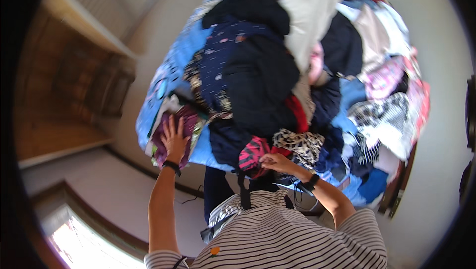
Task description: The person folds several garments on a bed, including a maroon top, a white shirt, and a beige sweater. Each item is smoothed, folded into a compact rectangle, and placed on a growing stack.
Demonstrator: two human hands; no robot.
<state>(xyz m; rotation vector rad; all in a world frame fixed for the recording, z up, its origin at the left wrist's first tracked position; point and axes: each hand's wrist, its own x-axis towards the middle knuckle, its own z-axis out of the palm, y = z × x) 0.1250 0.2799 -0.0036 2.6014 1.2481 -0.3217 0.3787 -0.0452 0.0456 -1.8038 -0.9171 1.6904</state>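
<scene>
My left hand (174, 142) lies flat with spread fingers on a maroon folded garment (159, 135), on top of a small stack at the near left of a bed. Toward the near edge, my right hand (273, 161) touches a pink and black striped cloth (253, 152); its fingers are bent, and whether they grip the cloth is unclear. Beside that cloth are a leopard-print garment (301, 142) and a red garment (297, 113). A large black garment (260, 72) lies beyond my hands, partly over a navy patterned one (219, 53).
Heaped clothes cover much of the bed, including a beige garment (312, 9) and a black and white garment (383, 113). A blue patterned bedsheet (163, 79) shows along the left. Wooden furniture (67, 120) stands farther left, and a pale wall rises at the right.
</scene>
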